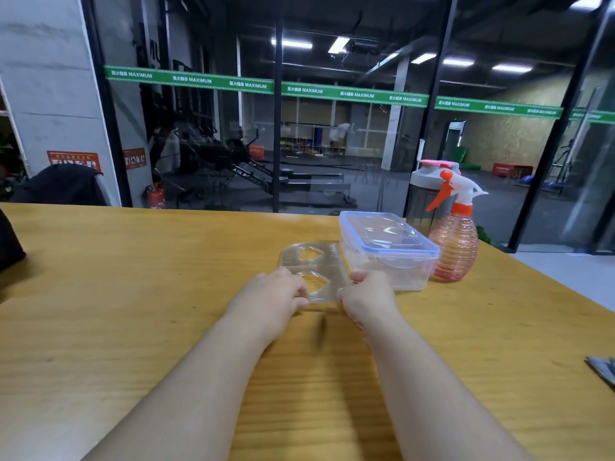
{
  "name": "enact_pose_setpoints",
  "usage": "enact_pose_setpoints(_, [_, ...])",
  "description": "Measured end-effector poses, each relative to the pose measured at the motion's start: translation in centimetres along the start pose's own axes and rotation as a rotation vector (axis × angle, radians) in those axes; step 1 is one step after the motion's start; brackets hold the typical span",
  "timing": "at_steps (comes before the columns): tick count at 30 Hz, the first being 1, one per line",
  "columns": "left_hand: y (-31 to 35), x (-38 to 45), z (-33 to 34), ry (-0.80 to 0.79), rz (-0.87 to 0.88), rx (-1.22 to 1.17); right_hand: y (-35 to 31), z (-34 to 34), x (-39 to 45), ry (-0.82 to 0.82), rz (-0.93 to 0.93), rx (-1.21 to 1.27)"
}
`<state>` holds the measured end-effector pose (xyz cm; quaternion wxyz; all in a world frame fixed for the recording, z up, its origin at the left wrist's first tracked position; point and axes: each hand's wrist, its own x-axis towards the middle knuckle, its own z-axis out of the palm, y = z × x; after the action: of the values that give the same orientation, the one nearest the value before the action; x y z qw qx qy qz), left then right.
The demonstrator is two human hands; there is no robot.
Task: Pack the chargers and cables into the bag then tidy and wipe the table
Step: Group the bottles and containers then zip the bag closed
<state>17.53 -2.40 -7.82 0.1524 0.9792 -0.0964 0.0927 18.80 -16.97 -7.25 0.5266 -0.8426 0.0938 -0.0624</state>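
Tidying step: both hands, left hand (278, 294) and right hand (366, 294), pinch a clear plastic tray (312, 264) (empty) off the worktop (133, 294); next, stow it beside the container (389, 251)

I see both bare forearms reaching forward from the bottom edge, converging toward the middle of the view. The left hand (276, 294) lies knuckles up, fingers curled down, and pinches the near left edge of a clear plastic tray (312, 271). The right hand (366, 292) mirrors it, back of the hand up, thumb and fingers curled on the tray's near right edge. I note the two hands sit level and near each other, apart, with the tray spanning the gap. Wrists look roughly straight. Fingertips are mostly hidden beneath the knuckles.
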Motion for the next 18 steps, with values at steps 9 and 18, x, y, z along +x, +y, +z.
enact_pose_setpoints(9, [2.0, 1.1, -1.0, -0.214, -0.011, 0.088, -0.7, -0.4, -0.9, -0.016, -0.044, -0.174])
enact_pose_setpoints(18, [3.0, 2.6, -0.3, -0.185, -0.068, 0.229, -1.1, -0.4, -1.8, -0.033, -0.099, -0.325])
